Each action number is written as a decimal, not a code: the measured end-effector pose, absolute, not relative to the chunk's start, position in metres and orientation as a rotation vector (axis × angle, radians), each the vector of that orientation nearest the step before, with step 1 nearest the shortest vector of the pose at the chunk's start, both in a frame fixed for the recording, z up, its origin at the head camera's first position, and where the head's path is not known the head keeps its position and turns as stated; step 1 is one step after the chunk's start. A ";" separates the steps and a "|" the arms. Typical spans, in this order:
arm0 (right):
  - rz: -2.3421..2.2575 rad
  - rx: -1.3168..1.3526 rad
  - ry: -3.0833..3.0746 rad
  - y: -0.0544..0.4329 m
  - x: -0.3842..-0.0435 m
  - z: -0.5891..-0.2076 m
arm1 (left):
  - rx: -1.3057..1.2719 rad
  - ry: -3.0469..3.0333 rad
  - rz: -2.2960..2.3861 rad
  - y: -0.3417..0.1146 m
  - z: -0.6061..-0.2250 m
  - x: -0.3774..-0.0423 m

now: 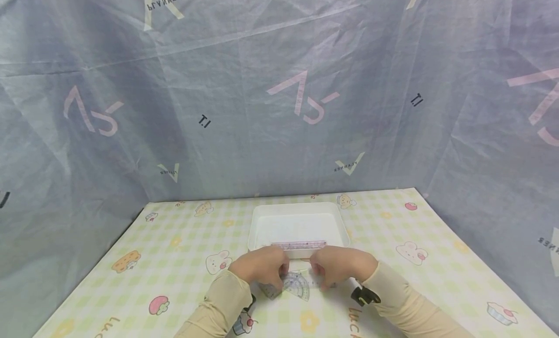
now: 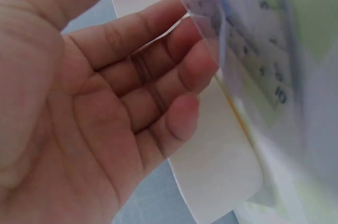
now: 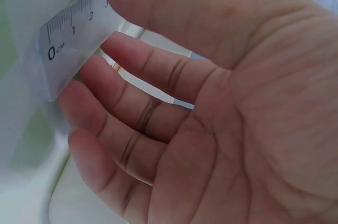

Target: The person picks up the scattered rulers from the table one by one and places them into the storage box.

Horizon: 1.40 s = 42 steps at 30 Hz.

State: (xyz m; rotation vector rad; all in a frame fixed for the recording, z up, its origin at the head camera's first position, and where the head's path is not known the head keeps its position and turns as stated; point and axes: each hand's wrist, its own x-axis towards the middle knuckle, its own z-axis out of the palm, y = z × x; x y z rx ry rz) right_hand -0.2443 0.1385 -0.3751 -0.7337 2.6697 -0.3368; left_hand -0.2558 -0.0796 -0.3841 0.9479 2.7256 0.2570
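My left hand (image 1: 263, 266) pinches clear plastic drawing tools (image 2: 264, 60) marked with numbers, between thumb and fingertips. At its fingers in the head view a clear protractor (image 1: 299, 286) fans out, and a clear corner piece (image 1: 270, 291) shows beneath the hand. With thumb and index finger, my right hand (image 1: 342, 265) pinches a clear ruler (image 3: 74, 39) near its zero end. Its other fingers curve loosely behind it. Both hands are just in front of a white tray (image 1: 297, 209), where a purplish ruler (image 1: 301, 245) lies along the near side. My left fingers hide which pieces they grip.
A table with a green-checked cartoon cloth (image 1: 183, 270) surrounds the tray. Grey fabric sheeting (image 1: 244, 153) hangs behind the table and along both sides.
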 end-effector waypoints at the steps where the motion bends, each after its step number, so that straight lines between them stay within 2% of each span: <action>1: -0.336 -0.735 2.668 0.139 -0.244 -0.375 | 0.947 2.727 0.257 -0.080 -0.384 -0.256; 42: -0.301 -0.854 2.692 0.143 -0.248 -0.377 | 0.934 2.736 0.286 -0.081 -0.382 -0.255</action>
